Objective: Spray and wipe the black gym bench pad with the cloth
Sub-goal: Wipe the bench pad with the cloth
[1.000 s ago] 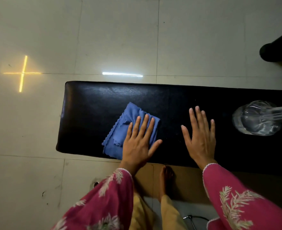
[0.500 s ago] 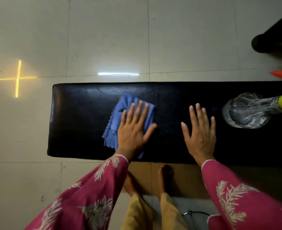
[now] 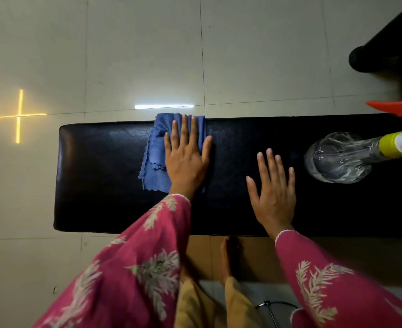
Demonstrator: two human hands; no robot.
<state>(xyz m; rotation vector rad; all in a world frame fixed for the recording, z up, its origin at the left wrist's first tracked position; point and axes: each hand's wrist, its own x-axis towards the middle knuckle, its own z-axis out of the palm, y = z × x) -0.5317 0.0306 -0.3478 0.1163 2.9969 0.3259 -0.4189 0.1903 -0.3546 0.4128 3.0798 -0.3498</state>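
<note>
Blue cloth (image 3: 156, 159) lies flattened at the bench pad's (image 3: 100, 185) far edge under the left hand (image 3: 185, 159), fingers spread flat. Right hand (image 3: 274, 192) rests splayed mid-pad, holding nothing. Spray bottle (image 3: 342, 157) stands set down toward the right end, so spraying looks done and wiping underway, with the left end and near edge seemingly left.

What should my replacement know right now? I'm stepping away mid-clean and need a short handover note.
Left hand: flat, fingers spread, pressing the blue cloth at the far edge of the black bench pad.
Right hand: flat on the pad, holding nothing.
Spray bottle: on the pad, to the right.
Done: wiping is under way mid-pad.
Left: the pad's left end and the right part near the bottle; whether more spray is needed cannot be told.
</note>
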